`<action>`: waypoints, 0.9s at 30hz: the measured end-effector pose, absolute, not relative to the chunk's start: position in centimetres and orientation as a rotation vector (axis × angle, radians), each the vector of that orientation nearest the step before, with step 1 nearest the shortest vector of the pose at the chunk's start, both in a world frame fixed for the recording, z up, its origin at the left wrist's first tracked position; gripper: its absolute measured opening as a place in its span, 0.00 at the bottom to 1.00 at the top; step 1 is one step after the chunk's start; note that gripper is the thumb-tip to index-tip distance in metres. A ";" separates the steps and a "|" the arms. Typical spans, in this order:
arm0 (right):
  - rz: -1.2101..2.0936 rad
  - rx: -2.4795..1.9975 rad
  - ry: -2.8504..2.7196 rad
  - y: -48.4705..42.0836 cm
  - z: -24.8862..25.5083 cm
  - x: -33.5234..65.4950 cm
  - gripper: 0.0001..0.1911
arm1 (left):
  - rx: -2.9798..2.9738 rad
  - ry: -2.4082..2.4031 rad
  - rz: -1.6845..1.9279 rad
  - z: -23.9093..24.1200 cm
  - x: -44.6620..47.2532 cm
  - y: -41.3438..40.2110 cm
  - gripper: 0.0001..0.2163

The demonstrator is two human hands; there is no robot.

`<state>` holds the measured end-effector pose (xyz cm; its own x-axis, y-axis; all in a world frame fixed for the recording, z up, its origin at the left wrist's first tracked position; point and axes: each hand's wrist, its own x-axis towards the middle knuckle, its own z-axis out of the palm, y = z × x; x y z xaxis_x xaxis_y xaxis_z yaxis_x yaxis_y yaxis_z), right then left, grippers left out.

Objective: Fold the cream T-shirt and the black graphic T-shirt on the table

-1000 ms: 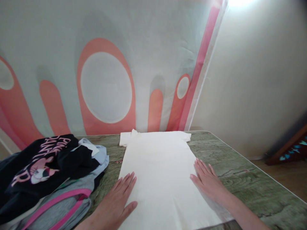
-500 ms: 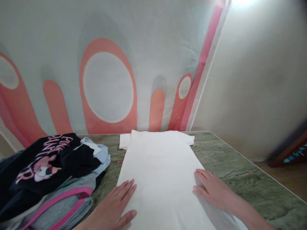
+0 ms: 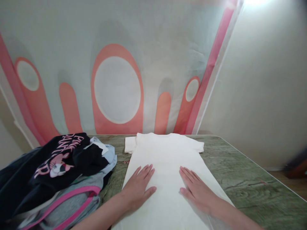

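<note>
A cream-white T-shirt [image 3: 165, 153] lies spread flat on the green marbled table [image 3: 240, 182], its sleeves toward the wall. My left hand [image 3: 139, 187] rests palm down on the shirt's left middle, fingers stretched out. My right hand [image 3: 195, 190] lies flat on the shirt's right middle, fingers also out. Both hands hold nothing and sit close together near the shirt's centre.
A pile of clothes [image 3: 55, 179] sits at the table's left: a black garment with a pink print on top, grey and pink fabric below. A wall banner with orange ovals [image 3: 117, 89] hangs behind the table. The table's right edge [image 3: 268, 172] borders the floor.
Both hands have slid inward and up from the shirt's edges toward its centre. The view has shifted slightly to the left.
</note>
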<state>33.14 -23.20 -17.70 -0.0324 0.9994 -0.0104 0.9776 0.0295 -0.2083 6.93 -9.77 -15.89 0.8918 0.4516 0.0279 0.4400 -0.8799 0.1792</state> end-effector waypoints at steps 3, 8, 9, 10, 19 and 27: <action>0.184 -2.120 -2.134 -23.6 -19.4 34.8 0.33 | 2.921 0.704 0.092 -16.3 6.5 -9.9 0.26; 0.046 -2.333 -1.945 -24.6 -21.0 39.9 0.35 | 2.941 0.749 0.073 -15.8 6.0 -10.4 0.26; 0.031 -2.371 -1.911 -24.9 -21.2 40.6 0.36 | 2.945 0.762 0.069 -15.7 6.0 -10.6 0.26; 0.019 -2.400 -1.885 -25.2 -21.4 41.2 0.36 | 2.948 0.774 0.065 -15.6 5.9 -10.9 0.26; 0.001 -2.522 -1.878 -25.7 -20.6 41.1 0.39 | 2.835 0.789 -0.007 -15.3 5.2 -11.7 0.28; 0.155 -2.197 -2.087 -16.5 -17.2 32.9 0.38 | 2.811 1.012 0.045 -16.7 11.8 -6.2 0.30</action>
<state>32.87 -16.47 -17.19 0.0515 0.9987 0.0001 0.9877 -0.0509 -0.1476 11.82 -6.25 -16.74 0.7713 0.6361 -0.0234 0.6314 -0.7599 0.1543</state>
